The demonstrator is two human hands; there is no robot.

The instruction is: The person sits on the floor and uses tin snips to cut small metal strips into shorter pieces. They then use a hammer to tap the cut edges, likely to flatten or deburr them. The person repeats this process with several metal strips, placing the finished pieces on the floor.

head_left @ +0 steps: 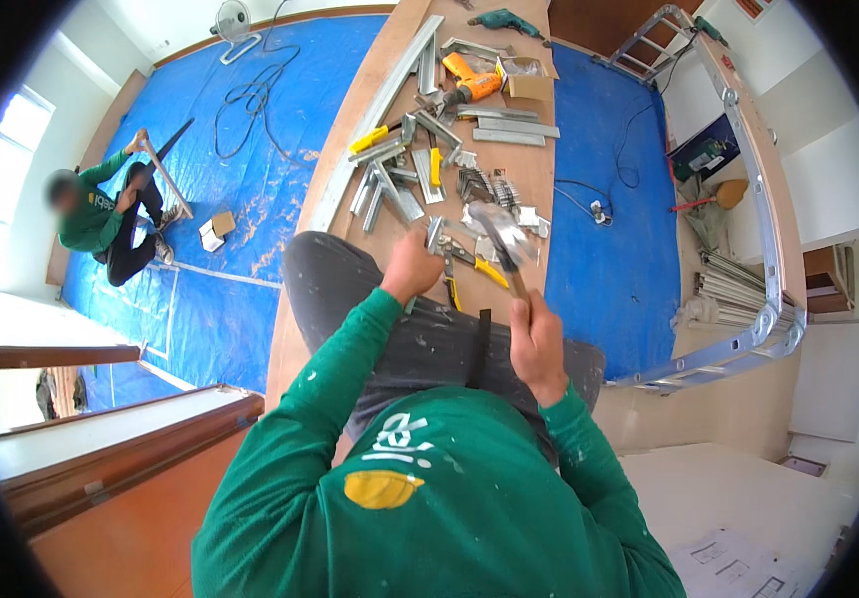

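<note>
In my right hand (537, 344) is a hammer, its fingers wrapped round the handle (517, 284). The hammer's head (502, 234) is smeared by motion above the board, a little right of my left hand (415, 266). That hand is closed on a short metal channel piece (434, 235), which stands up past the fingers. Just beyond my lap lie yellow-handled snips (489, 271), close to both hands. Cut metal channel pieces (395, 191) are heaped farther up the wooden board (325, 257). A pile of small metal brackets (484, 186) sits beyond the hammer.
An orange power drill (469, 85), an open cardboard box (529, 85) and a green drill (504, 22) lie farther along. Blue sheeting (614, 239) covers the floor on both sides. A ladder (768, 229) stands at right. Another person (96, 219) sits at left, holding a long piece.
</note>
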